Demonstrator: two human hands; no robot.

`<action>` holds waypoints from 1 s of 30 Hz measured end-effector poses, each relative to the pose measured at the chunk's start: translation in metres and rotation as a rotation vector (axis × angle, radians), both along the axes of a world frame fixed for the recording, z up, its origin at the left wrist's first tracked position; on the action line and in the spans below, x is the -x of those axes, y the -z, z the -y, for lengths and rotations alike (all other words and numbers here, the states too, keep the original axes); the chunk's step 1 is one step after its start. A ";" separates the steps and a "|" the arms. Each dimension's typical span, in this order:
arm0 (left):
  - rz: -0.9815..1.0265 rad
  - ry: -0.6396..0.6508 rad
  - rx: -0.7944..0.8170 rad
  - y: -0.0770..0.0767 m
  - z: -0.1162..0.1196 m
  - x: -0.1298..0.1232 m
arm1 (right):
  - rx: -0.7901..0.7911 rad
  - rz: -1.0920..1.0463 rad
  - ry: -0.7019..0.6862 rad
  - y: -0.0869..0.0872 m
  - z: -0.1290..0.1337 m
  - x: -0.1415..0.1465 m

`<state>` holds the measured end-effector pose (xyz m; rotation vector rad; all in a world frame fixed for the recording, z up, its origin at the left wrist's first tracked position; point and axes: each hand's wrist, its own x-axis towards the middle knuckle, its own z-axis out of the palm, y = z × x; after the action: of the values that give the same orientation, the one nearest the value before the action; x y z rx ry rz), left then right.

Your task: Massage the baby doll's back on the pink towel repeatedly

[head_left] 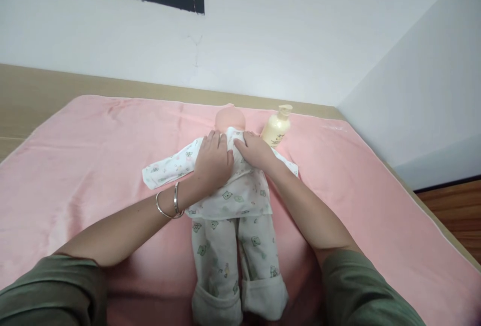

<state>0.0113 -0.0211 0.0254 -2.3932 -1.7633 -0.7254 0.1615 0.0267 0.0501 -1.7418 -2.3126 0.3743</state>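
Pink sheet spreads wide L & R, far edge nr wall. Doll lies ctr, head far. Arms slant in; L hand palm-down on shirt, fingers nearly together; R hand same, thumb apart. Bottle just far-right of R hand.

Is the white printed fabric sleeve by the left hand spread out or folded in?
Spread out: the sleeve extends sideways from the white fabric top over the pink cloth.

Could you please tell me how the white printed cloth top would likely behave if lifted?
The white printed cloth top would probably be floppy, given its soft creases. It may feel light, as it looks thin. Spread out with sleeves wide, it seems unlikely to roll.
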 end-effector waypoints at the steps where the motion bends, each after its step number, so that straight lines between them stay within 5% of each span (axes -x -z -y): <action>1: 0.013 0.006 0.013 -0.001 0.000 0.000 | -0.012 0.012 -0.013 0.001 -0.001 0.000; 11: 0.153 -0.045 0.223 0.002 -0.032 0.013 | -0.317 0.158 -0.108 0.012 0.035 0.019; 25: 0.147 0.031 -0.011 0.004 -0.004 0.001 | -0.085 -0.072 -0.008 0.010 -0.006 0.001; 30: 0.193 -0.028 0.164 -0.003 -0.019 0.010 | -0.187 0.087 -0.085 0.013 0.015 0.011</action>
<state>0.0015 -0.0016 0.0284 -2.4695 -1.9984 -0.8668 0.1508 0.0115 0.0376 -1.6057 -2.4004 0.0938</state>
